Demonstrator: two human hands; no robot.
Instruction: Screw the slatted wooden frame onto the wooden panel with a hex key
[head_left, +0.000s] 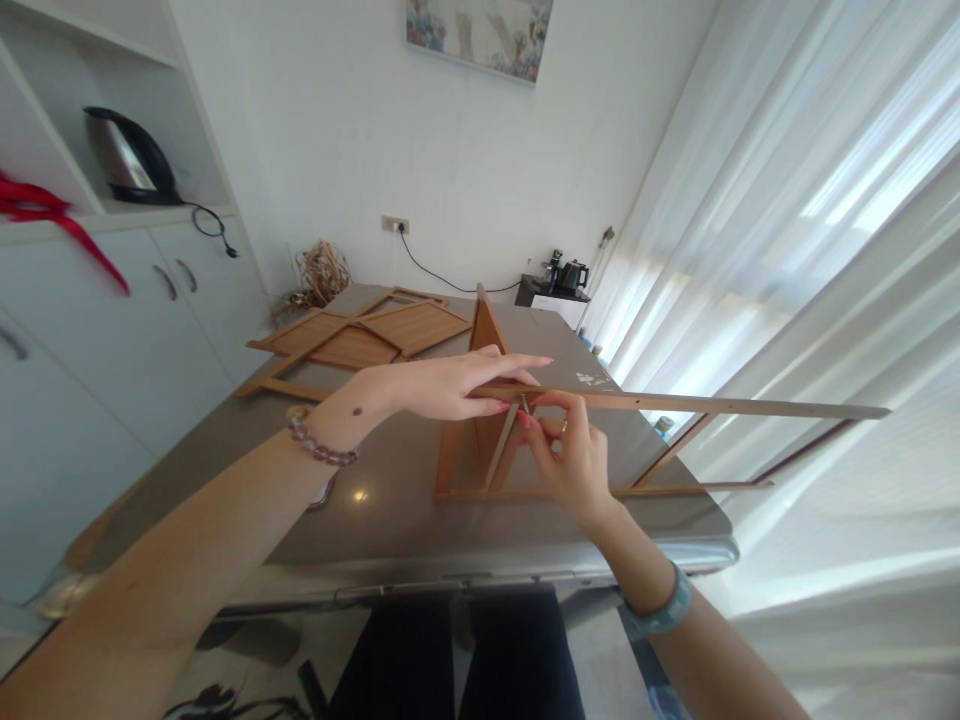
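A wooden frame piece (pixel 712 405) stands on edge on the grey table (pixel 390 500), its long top rail reaching out past the table's right side. My left hand (pixel 450 385) lies along that rail with fingers stretched, thumb under it, gripping it. My right hand (pixel 570 450) is below the rail, its fingers pinched on something small where an upright slat (pixel 504 445) meets the rail; what it pinches is too small to name. A wooden panel (pixel 486 330) stands upright behind the hands.
Several flat wooden panels and frames (pixel 360 335) lie at the table's far left. White cabinets with a kettle (pixel 127 155) are on the left, a dried plant bundle (pixel 321 272) and a small stand with kettles (pixel 562 275) at the back, curtains on the right.
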